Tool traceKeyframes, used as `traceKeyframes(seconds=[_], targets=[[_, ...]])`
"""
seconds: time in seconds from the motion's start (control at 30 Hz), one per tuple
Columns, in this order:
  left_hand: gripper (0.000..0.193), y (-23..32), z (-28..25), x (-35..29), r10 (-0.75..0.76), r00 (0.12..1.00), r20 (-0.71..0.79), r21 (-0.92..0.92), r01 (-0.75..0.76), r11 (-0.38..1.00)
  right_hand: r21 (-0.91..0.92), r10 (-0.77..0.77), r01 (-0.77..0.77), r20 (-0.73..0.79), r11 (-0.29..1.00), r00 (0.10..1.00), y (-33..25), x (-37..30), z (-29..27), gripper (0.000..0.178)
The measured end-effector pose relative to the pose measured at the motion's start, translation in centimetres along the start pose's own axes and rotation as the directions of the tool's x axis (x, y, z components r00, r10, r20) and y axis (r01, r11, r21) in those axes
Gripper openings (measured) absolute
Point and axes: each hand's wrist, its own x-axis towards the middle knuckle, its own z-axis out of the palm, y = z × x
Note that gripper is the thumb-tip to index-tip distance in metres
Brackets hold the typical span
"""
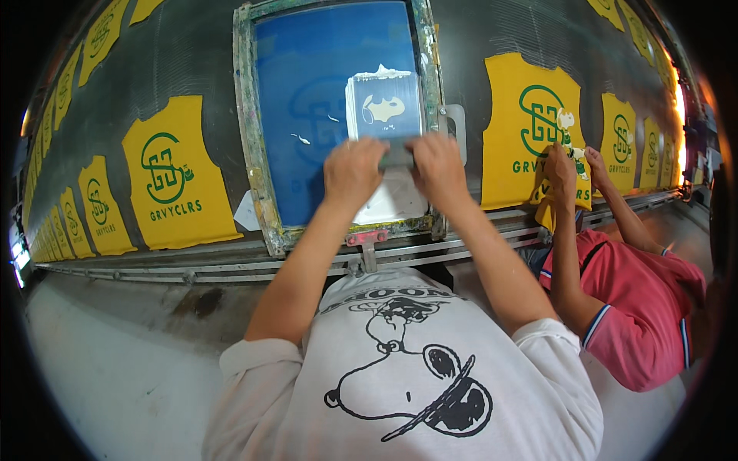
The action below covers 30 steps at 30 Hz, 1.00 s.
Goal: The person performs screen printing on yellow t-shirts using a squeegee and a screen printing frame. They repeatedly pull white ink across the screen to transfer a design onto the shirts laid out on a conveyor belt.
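Observation:
Both my hands grip a squeegee (397, 152), whose dark bar shows between them. My left hand (354, 170) is wrapped round its left end and my right hand (438, 169) round its right end. Under it lies a screen-printing frame (247, 131) with blue mesh (296, 69) and a paint-stained border. White ink (382, 73) is spread in a patch on the mesh, around a pale, cartoon-shaped open area (384, 109). Smaller white smears sit to the left. My hands hide the squeegee's ends and part of the ink below.
Yellow shirt panels (173, 177) with green prints line the long dark printing table (453, 46) on both sides. A metal rail (192, 270) runs along its near edge. At right, a co-worker in a red shirt (646, 307) handles a yellow panel (530, 107). A grey handle (455, 127) juts from the frame's right side.

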Motion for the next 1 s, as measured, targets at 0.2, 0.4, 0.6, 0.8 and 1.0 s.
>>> traceKeyframes(seconds=[0.2,0.4,0.6,0.8,1.0], targets=[[0.023,0.7,-1.5,-4.2,0.06,0.984,0.165,-0.096,-0.045,0.994,0.214,0.032,-0.045,0.063,0.976,0.998,-1.7,-3.8,-2.7,0.036],[0.015,-0.8,-3.7,4.8,-0.019,0.976,0.219,-0.079,0.038,0.996,0.33,0.695,-0.619,-0.216,0.713,0.686,6.8,0.4,1.9,0.04],[0.02,-2.6,-4.2,10.2,-0.06,0.995,0.078,-0.029,0.062,0.998,0.552,0.783,-0.611,-0.132,0.568,0.608,5.6,1.2,1.9,0.038],[0.052,-1.7,-1.4,3.4,0.131,0.991,-0.038,-0.02,-0.131,0.991,0.583,0.756,-0.529,-0.251,0.616,0.604,5.5,0.9,1.3,0.037],[0.06,2.4,-0.8,-9.7,0.105,0.994,0.023,-0.029,-0.104,0.994,0.54,0.682,-0.485,-0.253,0.688,0.686,4.6,1.1,0.3,0.039]])
